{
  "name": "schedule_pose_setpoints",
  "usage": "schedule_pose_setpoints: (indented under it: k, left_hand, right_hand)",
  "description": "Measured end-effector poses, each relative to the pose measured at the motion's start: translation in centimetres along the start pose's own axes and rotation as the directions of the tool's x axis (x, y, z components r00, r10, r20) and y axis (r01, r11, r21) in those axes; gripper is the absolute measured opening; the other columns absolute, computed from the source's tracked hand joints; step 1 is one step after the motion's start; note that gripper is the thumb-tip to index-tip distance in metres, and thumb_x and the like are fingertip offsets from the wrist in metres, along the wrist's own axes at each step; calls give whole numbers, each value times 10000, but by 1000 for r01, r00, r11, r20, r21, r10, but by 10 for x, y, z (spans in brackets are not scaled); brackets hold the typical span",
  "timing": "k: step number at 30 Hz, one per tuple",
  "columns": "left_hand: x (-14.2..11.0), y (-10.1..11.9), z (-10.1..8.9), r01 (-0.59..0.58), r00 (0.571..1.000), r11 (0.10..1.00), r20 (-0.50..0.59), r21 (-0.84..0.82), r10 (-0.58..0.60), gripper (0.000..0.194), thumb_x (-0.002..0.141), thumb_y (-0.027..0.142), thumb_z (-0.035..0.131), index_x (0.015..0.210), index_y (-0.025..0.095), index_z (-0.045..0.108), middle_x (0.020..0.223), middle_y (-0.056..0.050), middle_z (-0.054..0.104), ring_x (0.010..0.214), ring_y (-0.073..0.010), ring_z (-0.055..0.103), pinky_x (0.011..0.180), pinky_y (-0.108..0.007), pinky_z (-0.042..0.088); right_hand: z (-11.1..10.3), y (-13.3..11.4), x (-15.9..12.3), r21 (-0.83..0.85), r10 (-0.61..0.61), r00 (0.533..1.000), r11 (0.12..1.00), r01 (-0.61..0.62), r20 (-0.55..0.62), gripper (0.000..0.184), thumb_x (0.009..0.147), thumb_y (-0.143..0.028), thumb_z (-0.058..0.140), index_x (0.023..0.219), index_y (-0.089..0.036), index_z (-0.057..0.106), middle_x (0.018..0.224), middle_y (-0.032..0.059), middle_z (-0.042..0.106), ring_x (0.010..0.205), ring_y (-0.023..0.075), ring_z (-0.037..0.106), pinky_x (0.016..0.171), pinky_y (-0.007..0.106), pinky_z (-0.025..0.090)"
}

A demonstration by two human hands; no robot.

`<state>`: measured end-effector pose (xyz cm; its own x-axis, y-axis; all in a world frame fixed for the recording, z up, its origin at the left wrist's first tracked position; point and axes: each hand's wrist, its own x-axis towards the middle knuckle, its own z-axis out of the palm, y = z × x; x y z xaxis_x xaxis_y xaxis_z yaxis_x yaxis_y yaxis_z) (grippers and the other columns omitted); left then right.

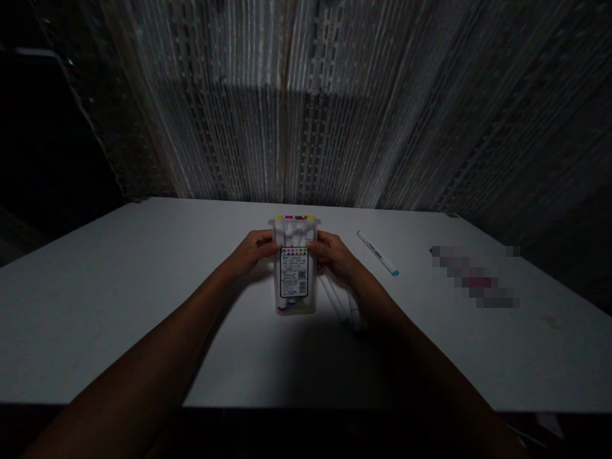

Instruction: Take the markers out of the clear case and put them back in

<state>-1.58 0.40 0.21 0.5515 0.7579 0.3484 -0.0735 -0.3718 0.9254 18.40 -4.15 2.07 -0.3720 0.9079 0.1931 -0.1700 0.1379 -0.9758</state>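
Note:
A clear plastic marker case (295, 303) stands upright between my two hands, its printed label facing me. Several white markers show through its wall, and coloured caps line its top. My left hand (258, 247) grips the case's left side, thumb on the front. On the opposite side my right hand (333, 252) is closed on it in the same way. Beneath my right forearm lie a white marker (333, 298) and another pale marker (354, 312) with a dark end, partly hidden by the arm.
To the right on the white table (119, 268) lies a marker with blue ends (377, 253). Farther right is a pixelated patch whose content I cannot make out. A striped curtain (287, 115) hangs behind the table's back edge.

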Motion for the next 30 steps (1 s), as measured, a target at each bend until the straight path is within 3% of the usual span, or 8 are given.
schedule_pose_setpoints:
  k: [15, 23, 30]
  left_hand:
    - [0, 2, 1, 30, 999, 1000, -17, 8, -30, 524, 614, 547, 655, 872, 90, 670, 737, -60, 628, 657, -154, 535, 642, -275, 418]
    - [0, -7, -4, 42, 998, 998, -38, 39, -40, 484, 644, 491, 648, 913, 89, 665, 784, -66, 635, 687, -159, 533, 646, -269, 408]
    - [-1, -1, -1, 10, 1000, 1000, -7, -2, -10, 487, 637, 516, 655, 884, 97, 675, 749, -55, 635, 661, -145, 537, 624, -248, 404]
  right_hand:
    - [-1, 1, 2, 2, -12, 1000, 1000, 12, 16, 430, 611, -479, 709, 844, -151, 554, 577, -45, 526, 400, 49, 392, 344, 176, 278]
    - [-1, 2, 2, -4, 4, 1000, 1000, -4, 5, 464, 602, -493, 709, 876, -152, 555, 589, -42, 535, 405, 53, 399, 347, 180, 269]
    - [0, 0, 1, -9, -10, 1000, 1000, 10, -4, 455, 611, -484, 704, 883, -146, 563, 590, -41, 529, 413, 51, 398, 359, 180, 276]
